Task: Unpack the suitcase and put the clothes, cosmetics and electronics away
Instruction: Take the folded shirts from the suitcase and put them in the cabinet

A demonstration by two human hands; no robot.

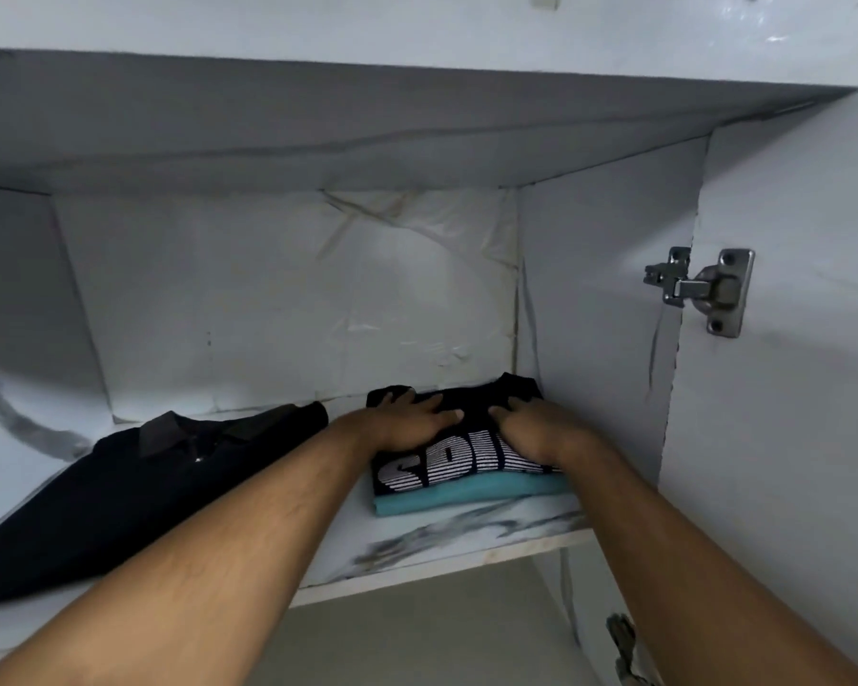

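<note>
Both hands, left hand (pixel 413 419) and right hand (pixel 531 428), press flat, fingers spread, on the black printed shirt (pixel 461 467). Its lettering is partly covered. Only an edge shows of the teal garment (pixel 466 495) beneath.

Home wardrobe, shelf (pixel 466 532), folded clothes (pixel 466 482), door hinge (pixel 704 289)

Only readable text: large white striped letters on the folded dark T-shirt (pixel 447 462) near the shelf's right front corner. Looks like "SOU…", possibly more; both hands cover the rest. Nothing else legible.
</note>
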